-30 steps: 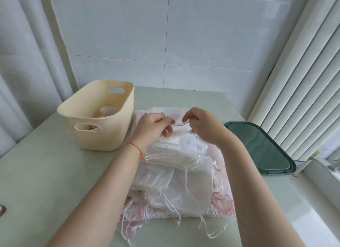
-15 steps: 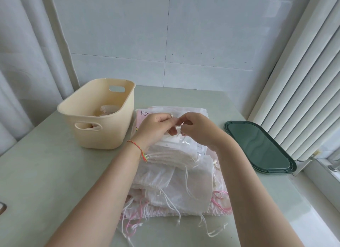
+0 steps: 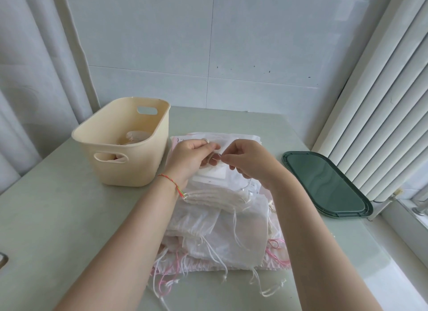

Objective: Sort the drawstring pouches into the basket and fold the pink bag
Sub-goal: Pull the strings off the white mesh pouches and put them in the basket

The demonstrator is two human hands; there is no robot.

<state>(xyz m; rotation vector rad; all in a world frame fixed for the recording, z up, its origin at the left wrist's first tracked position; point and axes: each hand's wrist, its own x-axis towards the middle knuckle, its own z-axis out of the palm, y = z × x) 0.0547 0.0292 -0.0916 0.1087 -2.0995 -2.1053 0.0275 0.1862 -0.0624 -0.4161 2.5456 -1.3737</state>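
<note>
We see left hand point(image 3: 193, 156) and right hand point(image 3: 245, 159) pinching, probably, a cord above pouches point(image 3: 220, 222): light, limp, grab by cords.

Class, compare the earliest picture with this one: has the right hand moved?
Yes. The right hand has moved left, toward the basket, and now meets the left hand.

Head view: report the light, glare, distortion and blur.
Head view: soft daylight from the window side at right; pale glare on the table near the green tray; wide-angle bending of the blinds and curtain; the left hand and right hand slightly soft where they pinch; pouches sharp.
</note>
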